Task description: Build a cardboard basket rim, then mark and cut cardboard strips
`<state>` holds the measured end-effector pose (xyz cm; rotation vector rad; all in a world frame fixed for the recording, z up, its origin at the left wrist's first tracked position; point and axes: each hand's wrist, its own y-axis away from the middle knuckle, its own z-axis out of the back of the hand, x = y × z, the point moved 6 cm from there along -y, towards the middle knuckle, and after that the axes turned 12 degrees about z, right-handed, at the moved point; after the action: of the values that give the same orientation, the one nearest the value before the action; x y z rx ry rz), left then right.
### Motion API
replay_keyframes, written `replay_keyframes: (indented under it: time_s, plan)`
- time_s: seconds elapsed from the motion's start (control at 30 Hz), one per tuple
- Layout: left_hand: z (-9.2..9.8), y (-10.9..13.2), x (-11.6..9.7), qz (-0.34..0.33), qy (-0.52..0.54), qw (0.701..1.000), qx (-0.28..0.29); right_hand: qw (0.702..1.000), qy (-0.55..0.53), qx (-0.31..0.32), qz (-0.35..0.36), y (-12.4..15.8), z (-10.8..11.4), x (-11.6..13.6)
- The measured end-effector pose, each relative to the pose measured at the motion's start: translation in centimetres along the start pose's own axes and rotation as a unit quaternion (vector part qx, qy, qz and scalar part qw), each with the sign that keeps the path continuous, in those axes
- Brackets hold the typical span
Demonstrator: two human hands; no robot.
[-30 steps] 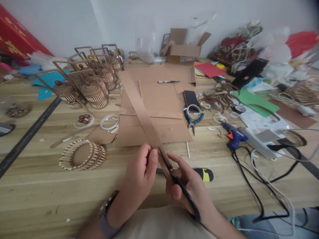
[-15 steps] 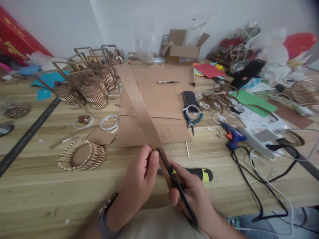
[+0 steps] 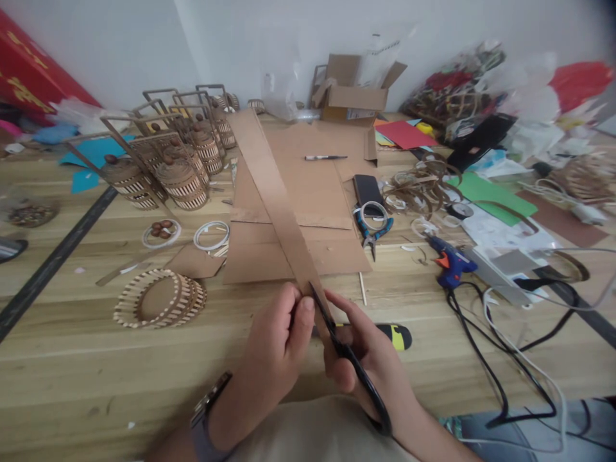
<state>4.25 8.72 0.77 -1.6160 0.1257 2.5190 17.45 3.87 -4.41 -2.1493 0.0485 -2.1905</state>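
Observation:
A long strip of brown cardboard [image 3: 274,199] slants from the far left down to my hands. My left hand [image 3: 279,343] pinches its near end between thumb and curled fingers. My right hand [image 3: 370,359] grips black-handled scissors [image 3: 353,366], whose blades lie along the strip beside my left thumb. Behind my right hand, partly hidden, lies a black and yellow tool handle [image 3: 397,335] on the table. Larger cardboard sheets [image 3: 308,192] lie flat beneath the strip. A small round basket of woven slats [image 3: 158,298] sits to the left of my hands.
Several lidded baskets with tall handles [image 3: 183,183] stand at the back left. Pliers [image 3: 370,231], a blue glue gun [image 3: 452,260] with its cable, and coiled brown strips [image 3: 418,186] lie to the right. An open cardboard box [image 3: 356,96] is by the wall.
Both hands have shifted slightly to the right with the strip and the scissors. The strip's far end has swung a little to the right. The other things stay in place.

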Motion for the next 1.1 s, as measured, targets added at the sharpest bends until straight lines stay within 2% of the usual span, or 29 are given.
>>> replay_keyframes:
  time_s: [0.13,0.2,0.3,0.4,0.57,1.1]
  plan:
    - [0.1,0.1,0.0,0.0,0.009,1.0,0.001,0.995,0.071,0.017,0.075,-0.2,0.2,0.7]
    - [0.1,0.1,0.1,0.0,0.02,1.0,0.008,0.992,0.081,0.035,0.088,-0.1,0.2,0.7]
    - [0.4,-0.2,0.3,0.008,0.048,0.999,0.011,0.993,0.075,0.054,0.078,0.3,0.0,0.2]
    - [1.1,-0.6,0.2,0.007,0.057,0.998,-0.018,0.995,0.057,0.058,0.063,0.4,-0.3,-0.1]
    - [1.4,-0.6,-0.5,-0.043,0.004,0.998,-0.053,0.995,0.08,0.016,0.058,0.1,-0.1,0.4]
    - [0.4,-0.5,-0.1,-0.003,-0.008,0.999,-0.033,0.996,0.039,0.016,0.083,-0.6,-0.7,2.2]
